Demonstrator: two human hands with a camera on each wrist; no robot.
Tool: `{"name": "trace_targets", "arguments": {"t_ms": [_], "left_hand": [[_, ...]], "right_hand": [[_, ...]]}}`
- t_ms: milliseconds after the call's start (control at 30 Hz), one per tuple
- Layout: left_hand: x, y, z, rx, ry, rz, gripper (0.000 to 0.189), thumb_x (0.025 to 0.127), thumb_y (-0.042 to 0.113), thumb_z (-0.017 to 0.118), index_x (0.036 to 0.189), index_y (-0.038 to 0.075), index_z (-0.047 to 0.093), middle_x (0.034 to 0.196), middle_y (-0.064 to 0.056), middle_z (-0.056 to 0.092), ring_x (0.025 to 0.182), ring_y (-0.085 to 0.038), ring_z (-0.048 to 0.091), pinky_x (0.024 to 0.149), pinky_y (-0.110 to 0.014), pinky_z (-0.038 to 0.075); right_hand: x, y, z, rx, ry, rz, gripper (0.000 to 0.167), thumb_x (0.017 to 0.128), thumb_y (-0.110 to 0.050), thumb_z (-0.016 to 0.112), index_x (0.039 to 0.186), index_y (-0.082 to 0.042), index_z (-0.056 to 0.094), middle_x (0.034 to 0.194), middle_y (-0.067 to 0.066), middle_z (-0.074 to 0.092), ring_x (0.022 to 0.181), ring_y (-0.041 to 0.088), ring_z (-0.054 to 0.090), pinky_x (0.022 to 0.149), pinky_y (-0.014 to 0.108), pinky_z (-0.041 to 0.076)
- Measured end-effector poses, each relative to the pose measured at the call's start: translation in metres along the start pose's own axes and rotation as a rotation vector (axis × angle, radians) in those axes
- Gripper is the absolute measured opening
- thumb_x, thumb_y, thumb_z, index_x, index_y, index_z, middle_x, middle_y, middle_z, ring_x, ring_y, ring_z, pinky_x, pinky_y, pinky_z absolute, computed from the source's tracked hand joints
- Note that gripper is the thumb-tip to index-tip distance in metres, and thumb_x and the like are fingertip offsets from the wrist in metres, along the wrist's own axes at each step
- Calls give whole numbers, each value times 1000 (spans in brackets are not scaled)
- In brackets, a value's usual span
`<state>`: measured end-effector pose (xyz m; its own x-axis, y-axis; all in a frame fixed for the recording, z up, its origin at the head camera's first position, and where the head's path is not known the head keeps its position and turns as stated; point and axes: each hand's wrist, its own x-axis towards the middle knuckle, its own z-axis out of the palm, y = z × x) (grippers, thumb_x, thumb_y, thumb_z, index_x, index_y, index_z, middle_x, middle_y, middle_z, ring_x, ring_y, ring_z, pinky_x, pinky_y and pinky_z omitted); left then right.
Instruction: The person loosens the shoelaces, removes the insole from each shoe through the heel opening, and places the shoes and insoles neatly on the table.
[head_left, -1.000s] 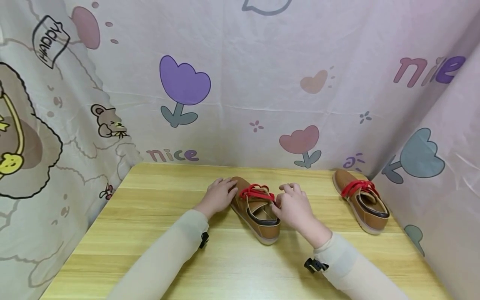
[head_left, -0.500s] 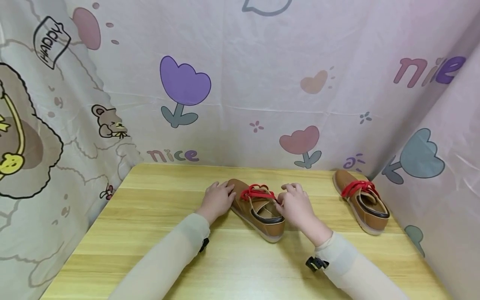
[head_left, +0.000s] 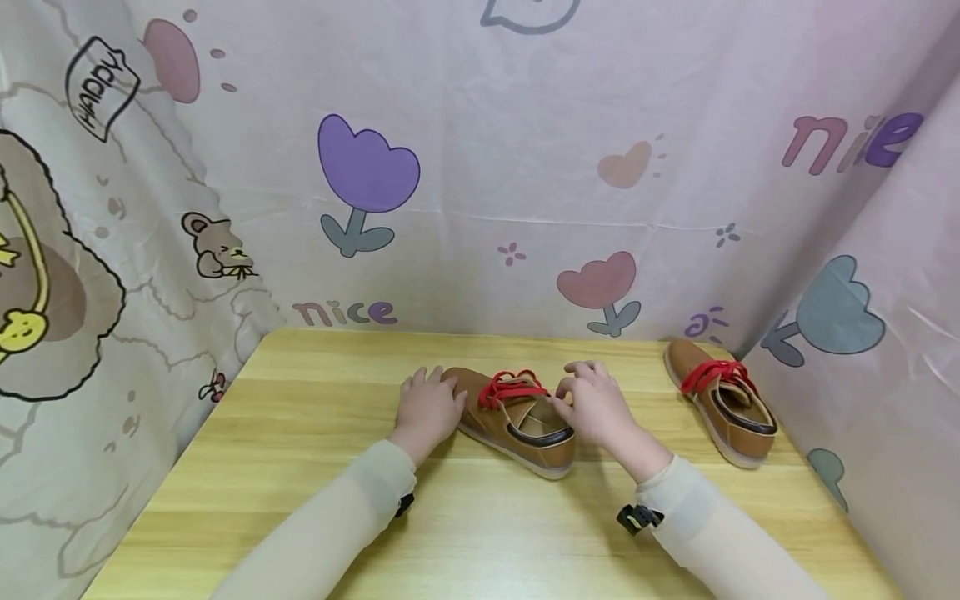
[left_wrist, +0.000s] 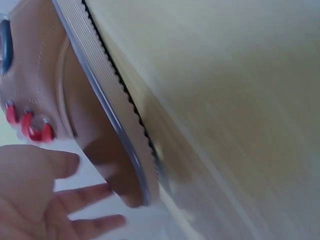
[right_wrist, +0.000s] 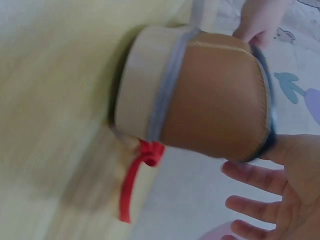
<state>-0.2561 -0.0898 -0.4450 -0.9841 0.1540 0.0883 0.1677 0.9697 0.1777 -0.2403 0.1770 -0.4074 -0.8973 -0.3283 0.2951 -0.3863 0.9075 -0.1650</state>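
1. Head view: over the last second the central brown shoe (head_left: pixel 497 427) swung more crosswise on the table (head_left: pixel 487 533), evidently turned in place.
2. Left hand (head_left: pixel 427 412), palm down, touched the toe (head_left: pixel 469 383), fingers nearly straight, not clasping.
3. Right hand (head_left: pixel 600 408) apparently pinched the collar (head_left: pixel 542 437) between thumb and index, other fingers spread.

Wood-grain table (head_left: pixel 480 533), brown red-laced shoe (head_left: pixel 497 425) near centre, matching shoe (head_left: pixel 712 410) far right

Room left of left grip (head_left: pixel 427 412), curtain (head_left: pixel 465 150) behind shoe (head_left: pixel 497 423)
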Motion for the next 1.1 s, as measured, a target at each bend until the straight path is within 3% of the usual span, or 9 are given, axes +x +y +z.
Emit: {"name": "trace_targets", "arguments": {"t_ms": [200,333,467,600,867,1100], "left_hand": [[20,-16,5,-132,45,151,49,105,41,49,147,15,53,155,-14,42,146,-42,28,118,-59,20],[27,-23,8,-129,12,203,49,105,41,50,147,15,53,153,-13,45,146,-43,28,117,-60,20],[27,-28,13,-106,-2,223,49,104,43,52,145,16,56,148,-12,51,144,-44,30,116,-60,22],[21,-27,11,-66,19,209,50,102,46,54,142,17,59,143,-12,56,142,-44,33,116,-60,24],[1,-21,3,8,19,92,53,100,52,55,141,18,61,135,-14,59,141,-43,34,116,-60,21],[-16,-20,-1,35,15,48,57,99,55,54,140,17,61,132,-17,59,139,-44,35,115,-62,21]], "right_hand": [[-5,-5,-12,-54,-38,29,28,87,-34,76,65,-19,68,127,18,62,122,42,48,94,59,44],[-8,-9,-10,-98,-94,35,30,87,-32,74,62,-20,66,127,17,63,122,41,48,93,57,46],[-9,-8,-6,-90,-91,37,26,87,-27,74,63,-17,67,127,16,63,122,40,47,93,58,45],[-6,-3,-3,-71,-58,17,25,86,-23,76,64,-16,66,127,17,63,121,42,48,93,59,46],[8,5,3,-56,-13,-40,19,86,-17,78,69,-15,71,128,16,63,123,41,48,93,59,46],[17,8,9,-36,-2,-52,12,87,-17,78,76,-13,76,130,15,62,125,39,46,98,57,43]]}}
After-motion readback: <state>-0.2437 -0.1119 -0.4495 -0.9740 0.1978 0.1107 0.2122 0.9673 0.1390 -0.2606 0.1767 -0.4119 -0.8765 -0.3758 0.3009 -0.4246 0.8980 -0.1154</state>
